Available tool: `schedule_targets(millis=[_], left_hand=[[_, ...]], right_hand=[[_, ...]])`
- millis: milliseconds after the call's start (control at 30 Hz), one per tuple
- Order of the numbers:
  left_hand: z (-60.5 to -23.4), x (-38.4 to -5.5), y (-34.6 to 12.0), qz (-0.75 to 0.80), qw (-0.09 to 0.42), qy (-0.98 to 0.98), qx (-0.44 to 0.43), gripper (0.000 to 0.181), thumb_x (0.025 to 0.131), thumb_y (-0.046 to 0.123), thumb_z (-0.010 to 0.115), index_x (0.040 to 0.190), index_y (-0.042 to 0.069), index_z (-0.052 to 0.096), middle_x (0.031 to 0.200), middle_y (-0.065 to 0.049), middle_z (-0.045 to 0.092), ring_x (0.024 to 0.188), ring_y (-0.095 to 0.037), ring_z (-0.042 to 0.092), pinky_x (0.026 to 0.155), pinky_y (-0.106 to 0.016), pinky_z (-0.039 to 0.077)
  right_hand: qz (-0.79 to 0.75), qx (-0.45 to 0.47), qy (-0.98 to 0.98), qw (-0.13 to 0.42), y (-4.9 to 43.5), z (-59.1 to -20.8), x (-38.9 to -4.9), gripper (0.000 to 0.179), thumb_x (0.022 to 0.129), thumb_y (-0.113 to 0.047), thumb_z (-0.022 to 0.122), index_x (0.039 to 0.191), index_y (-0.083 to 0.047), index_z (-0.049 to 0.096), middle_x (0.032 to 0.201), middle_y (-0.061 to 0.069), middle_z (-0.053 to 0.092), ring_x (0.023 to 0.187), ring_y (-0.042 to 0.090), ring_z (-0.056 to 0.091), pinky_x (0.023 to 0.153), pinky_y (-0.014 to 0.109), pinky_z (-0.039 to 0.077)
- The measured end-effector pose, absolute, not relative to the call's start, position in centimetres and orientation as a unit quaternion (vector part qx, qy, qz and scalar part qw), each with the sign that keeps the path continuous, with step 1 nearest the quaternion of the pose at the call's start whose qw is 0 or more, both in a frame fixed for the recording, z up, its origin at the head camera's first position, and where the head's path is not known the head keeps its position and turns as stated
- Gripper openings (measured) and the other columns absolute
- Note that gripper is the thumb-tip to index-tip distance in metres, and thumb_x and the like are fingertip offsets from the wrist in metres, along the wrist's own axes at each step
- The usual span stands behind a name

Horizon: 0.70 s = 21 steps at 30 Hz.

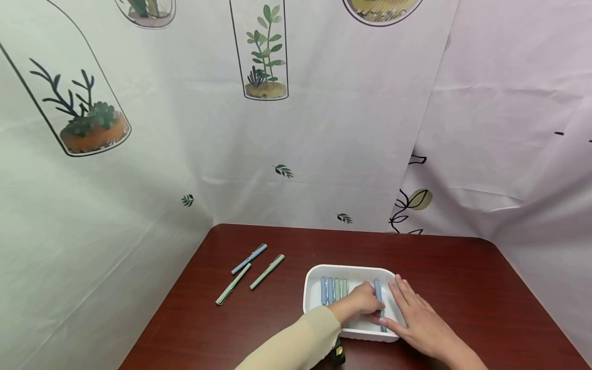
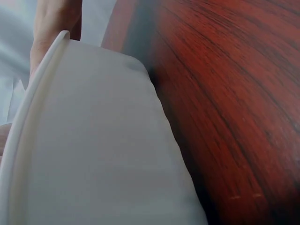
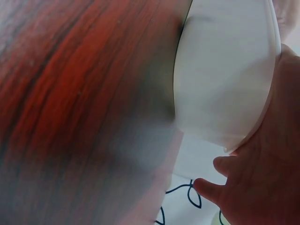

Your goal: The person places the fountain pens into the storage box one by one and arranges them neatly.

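In the head view, the left hand point(image 1: 358, 302) pinches a blue pen point(image 1: 378, 291) at the right inside the tray point(image 1: 356, 272); the right hand point(image 1: 418, 321), fingers straight, touches the tray's right rim. Two blue and two green pens point(image 1: 330, 291) stand in a row at the tray's left, and three loose pens point(image 1: 248, 259) lie on the bench point(image 1: 185, 329). The left wrist view shows the tray's wall on the bench. In the right wrist view, the right hand lies against the rim.

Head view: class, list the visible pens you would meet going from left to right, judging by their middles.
Loose green pen, loose blue pen, second loose green pen, two blue pens side by side in the tray, two green pens beside them, lone blue pen.
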<state>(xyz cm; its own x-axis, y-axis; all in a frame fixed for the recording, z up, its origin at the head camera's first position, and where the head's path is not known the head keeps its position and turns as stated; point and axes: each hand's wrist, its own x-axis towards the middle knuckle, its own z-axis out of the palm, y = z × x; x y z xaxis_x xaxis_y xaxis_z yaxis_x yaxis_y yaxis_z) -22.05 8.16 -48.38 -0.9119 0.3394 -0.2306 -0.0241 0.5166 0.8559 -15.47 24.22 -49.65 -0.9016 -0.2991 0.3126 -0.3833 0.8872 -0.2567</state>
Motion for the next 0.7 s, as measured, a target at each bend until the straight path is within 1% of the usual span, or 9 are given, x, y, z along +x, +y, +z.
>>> schedule_targets(millis=[67, 100, 233, 267, 333, 400, 567, 633, 700], left_hand=[[-48.3, -22.0, 8.3, 0.458, 0.174, 0.866, 0.100, 0.013, 0.083, 0.000, 0.076, 0.082, 0.001, 0.062, 0.062, -0.002, 0.057, 0.051, -0.010, 0.056, 0.053, -0.020, 0.047], [-48.3, -22.0, 8.5, 0.452, 0.174, 0.870, 0.097, 0.015, 0.082, 0.001, 0.076, 0.089, -0.001, 0.062, 0.064, -0.003, 0.057, 0.051, -0.011, 0.056, 0.053, -0.020, 0.047], [-48.3, -21.9, 8.7, 0.457, 0.184, 0.867, 0.075, 0.043, 0.084, 0.001, 0.075, 0.119, -0.011, 0.053, 0.063, -0.006, 0.058, 0.051, -0.018, 0.064, 0.050, -0.024, 0.052], [-48.3, -22.0, 8.7, 0.464, 0.189, 0.863, 0.071, 0.049, 0.085, 0.001, 0.075, 0.125, -0.013, 0.049, 0.061, -0.006, 0.059, 0.051, -0.020, 0.066, 0.049, -0.025, 0.054], [-48.4, -21.9, 8.7, 0.486, 0.203, 0.848, 0.057, 0.057, 0.086, 0.001, 0.074, 0.131, -0.015, 0.043, 0.058, -0.009, 0.061, 0.051, -0.026, 0.069, 0.047, -0.029, 0.056], [-48.4, -21.8, 8.7, 0.505, 0.216, 0.834, 0.049, 0.060, 0.087, 0.000, 0.074, 0.134, -0.017, 0.040, 0.058, -0.011, 0.062, 0.053, -0.030, 0.070, 0.047, -0.029, 0.057], [-48.3, -21.8, 8.3, 0.501, 0.228, 0.833, 0.055, 0.062, 0.088, 0.002, 0.074, 0.134, -0.018, 0.038, 0.056, -0.011, 0.063, 0.057, -0.033, 0.072, 0.048, -0.030, 0.057], [-48.2, -21.8, 8.0, 0.485, 0.229, 0.841, 0.066, 0.062, 0.089, 0.005, 0.074, 0.134, -0.017, 0.039, 0.055, -0.011, 0.064, 0.057, -0.032, 0.072, 0.049, -0.030, 0.057], [-48.0, -21.8, 7.7, 0.468, 0.226, 0.851, 0.073, 0.058, 0.088, 0.008, 0.075, 0.132, -0.014, 0.044, 0.055, -0.011, 0.064, 0.053, -0.029, 0.071, 0.050, -0.029, 0.056]], right_hand=[[0.157, 0.180, -0.962, 0.136, 24.2, -49.7, -15.5, 0.089, 0.090, -0.058, 0.068, 0.151, 0.001, 0.043, 0.161, 0.024, 0.033, 0.142, 0.046, 0.040, 0.106, 0.061, 0.039], [0.157, 0.180, -0.961, 0.138, 24.2, -49.7, -15.5, 0.088, 0.090, -0.057, 0.068, 0.151, 0.001, 0.043, 0.161, 0.024, 0.033, 0.141, 0.046, 0.040, 0.106, 0.061, 0.040], [0.158, 0.182, -0.960, 0.142, 24.2, -49.7, -15.5, 0.088, 0.089, -0.057, 0.070, 0.150, 0.002, 0.045, 0.160, 0.024, 0.034, 0.139, 0.048, 0.042, 0.105, 0.060, 0.040], [0.158, 0.182, -0.960, 0.143, 24.2, -49.7, -15.5, 0.088, 0.089, -0.057, 0.070, 0.150, 0.002, 0.045, 0.160, 0.024, 0.034, 0.139, 0.048, 0.042, 0.105, 0.060, 0.041], [0.157, 0.182, -0.960, 0.143, 24.2, -49.6, -15.6, 0.088, 0.089, -0.058, 0.070, 0.150, 0.002, 0.045, 0.159, 0.024, 0.034, 0.139, 0.048, 0.042, 0.105, 0.060, 0.040], [0.157, 0.183, -0.960, 0.143, 24.2, -49.6, -15.5, 0.088, 0.089, -0.058, 0.070, 0.149, 0.002, 0.046, 0.159, 0.025, 0.034, 0.139, 0.048, 0.042, 0.105, 0.060, 0.040], [0.161, 0.183, -0.959, 0.142, 24.2, -49.5, -15.5, 0.088, 0.089, -0.057, 0.070, 0.149, 0.003, 0.045, 0.159, 0.025, 0.034, 0.139, 0.049, 0.042, 0.105, 0.061, 0.041], [0.163, 0.181, -0.960, 0.140, 24.2, -49.6, -15.5, 0.089, 0.089, -0.057, 0.070, 0.150, 0.002, 0.045, 0.160, 0.025, 0.034, 0.139, 0.049, 0.042, 0.105, 0.061, 0.041], [0.166, 0.181, -0.959, 0.141, 24.2, -49.5, -15.5, 0.089, 0.089, -0.058, 0.070, 0.149, 0.002, 0.045, 0.159, 0.025, 0.034, 0.139, 0.048, 0.042, 0.105, 0.061, 0.041]])
